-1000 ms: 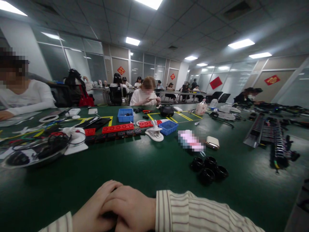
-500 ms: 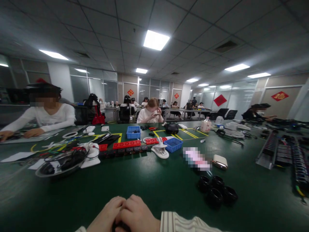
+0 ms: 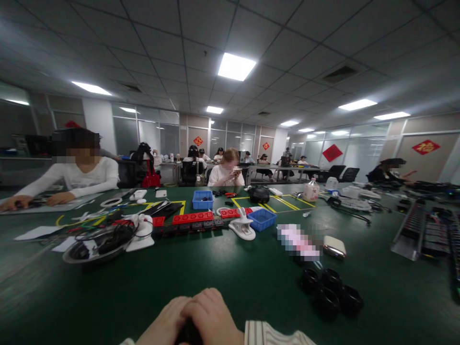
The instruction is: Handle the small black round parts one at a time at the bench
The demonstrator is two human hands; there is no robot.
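Note:
At the bottom middle of the head view, my left hand (image 3: 166,320) and my right hand (image 3: 212,314) meet at the table's near side. Fingers of both are bent and closed, the right ones lapping over the left. Between them shows something dark (image 3: 187,331), mostly covered by the hands, so I cannot make out what it is. To the right of my hands stand several black ring-shaped pieces (image 3: 328,297). Beyond these lie a blurred pinkish thing (image 3: 300,243) and a cream case with a shiny edge (image 3: 334,247).
Across the green table (image 3: 230,263) run red and black block strips (image 3: 192,218), with blue bins (image 3: 262,220), a white clip stand (image 3: 242,229) and a bowl of cables (image 3: 89,254). Metal racks (image 3: 409,235) stand right. Co-workers sit left, opposite and right.
The whole view has shifted slightly, so the table things appear farther right and lower. My hands stay together, with more of the dark thing showing. The person opposite has both hands raised together.

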